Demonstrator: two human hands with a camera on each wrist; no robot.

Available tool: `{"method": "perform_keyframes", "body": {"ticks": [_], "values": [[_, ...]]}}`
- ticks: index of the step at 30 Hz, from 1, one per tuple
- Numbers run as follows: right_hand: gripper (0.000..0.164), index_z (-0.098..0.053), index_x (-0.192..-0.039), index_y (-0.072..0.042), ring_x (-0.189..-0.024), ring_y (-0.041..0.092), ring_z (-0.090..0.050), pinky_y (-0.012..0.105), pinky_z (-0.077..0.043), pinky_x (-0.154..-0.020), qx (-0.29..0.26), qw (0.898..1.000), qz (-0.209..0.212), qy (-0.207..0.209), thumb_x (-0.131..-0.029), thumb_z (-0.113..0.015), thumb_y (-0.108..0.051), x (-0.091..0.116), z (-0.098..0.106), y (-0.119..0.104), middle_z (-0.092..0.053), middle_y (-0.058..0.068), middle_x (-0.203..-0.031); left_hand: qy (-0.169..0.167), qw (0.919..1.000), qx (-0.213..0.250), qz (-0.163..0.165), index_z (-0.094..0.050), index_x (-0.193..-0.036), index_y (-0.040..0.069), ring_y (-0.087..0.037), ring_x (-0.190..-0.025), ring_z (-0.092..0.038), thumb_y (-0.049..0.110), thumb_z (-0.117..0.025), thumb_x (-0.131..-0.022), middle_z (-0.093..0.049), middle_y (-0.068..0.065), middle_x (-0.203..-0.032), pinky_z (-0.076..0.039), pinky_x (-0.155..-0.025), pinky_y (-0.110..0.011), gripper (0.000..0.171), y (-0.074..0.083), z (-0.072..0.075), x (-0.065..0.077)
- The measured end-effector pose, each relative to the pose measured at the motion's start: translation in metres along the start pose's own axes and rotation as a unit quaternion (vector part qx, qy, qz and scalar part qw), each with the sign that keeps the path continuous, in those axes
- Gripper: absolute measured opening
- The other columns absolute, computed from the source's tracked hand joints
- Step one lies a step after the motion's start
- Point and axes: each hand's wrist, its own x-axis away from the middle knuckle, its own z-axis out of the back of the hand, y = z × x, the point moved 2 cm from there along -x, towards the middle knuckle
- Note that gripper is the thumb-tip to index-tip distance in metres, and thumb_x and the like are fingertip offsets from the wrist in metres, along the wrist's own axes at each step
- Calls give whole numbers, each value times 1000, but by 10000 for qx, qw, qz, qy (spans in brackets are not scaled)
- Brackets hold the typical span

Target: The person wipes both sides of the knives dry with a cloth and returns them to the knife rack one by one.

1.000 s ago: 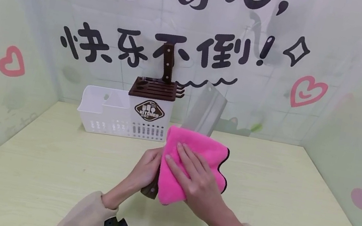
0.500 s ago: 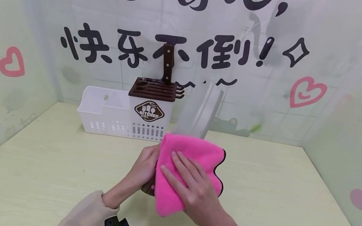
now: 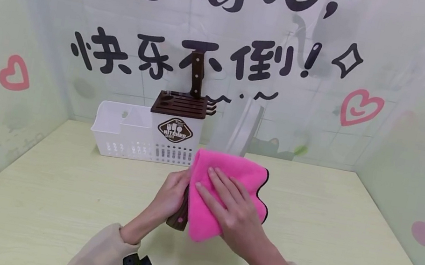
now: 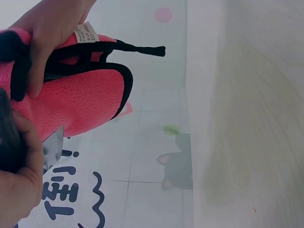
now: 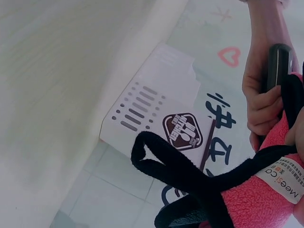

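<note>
A cleaver (image 3: 245, 126) is held up above the table with its blade pointing up and away. My left hand (image 3: 171, 195) grips its dark handle (image 3: 179, 218); the curled fingers show in the right wrist view around the handle (image 5: 279, 66). A pink cloth (image 3: 200, 201) with black edging is folded over the lower blade, hiding that part. My right hand (image 3: 237, 217) holds the cloth against the blade, its fingers lying over the front. From the left wrist view, the right thumb (image 4: 38, 71) is on the cloth's other side, near a white label (image 4: 87, 33).
A white plastic rack (image 3: 123, 131) stands at the back of the table (image 3: 55, 199), left of the blade. In its brown slotted top (image 3: 180, 104) sits a knife with a brown handle (image 3: 197, 73). A printed wall sheet (image 3: 304, 120) rises behind.
The cloth and my right hand have slid down the blade, then back up. The blade is turned more edge-on than a second ago. My left hand keeps its grip on the handle.
</note>
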Motion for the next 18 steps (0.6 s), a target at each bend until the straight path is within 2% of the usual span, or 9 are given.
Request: {"method": "perform_keyframes", "body": {"ticks": [3, 8, 14, 18], "values": [[31, -57, -118, -5, -117, 30, -46, 41, -39, -94, -51, 9998, -171, -66, -88, -50, -9, 0, 0, 3, -50, 19, -124, -142, 9999, 68, -30, -56, -92, -12, -10, -50, -54, 22, -29, -99, -57, -4, -63, -47, -48, -26, 44, 0, -1, 1], [44, -56, -119, -4, -117, 32, -45, 41, -39, -95, -60, 9993, -336, -122, -76, -66, -7, 1, 0, 6, -49, 21, -124, -230, 9996, 160, -87, -53, -85, -11, -10, -49, -53, 24, -28, -99, -53, -2, -62, -46, -46, -26, 45, 1, -2, 2], [44, -55, -119, -4, -118, 32, -45, 41, -37, -96, -20, 9994, -316, -164, -77, -67, -9, 2, 0, 5, -49, 21, -124, -202, 9995, 210, -106, -51, -81, -11, -9, -48, -51, 23, -29, -99, -51, -2, -61, -45, -45, -25, 44, 0, -1, 1], [35, -56, -119, -4, -118, 31, -45, 41, -38, -96, 55, 9998, -132, -137, -84, -58, -10, 2, -1, 1, -50, 20, -123, -200, 9996, 159, -127, -54, -87, -13, -9, -50, -54, 23, -29, -99, -54, -2, -61, -46, -47, -25, 45, 0, 0, 1]]}}
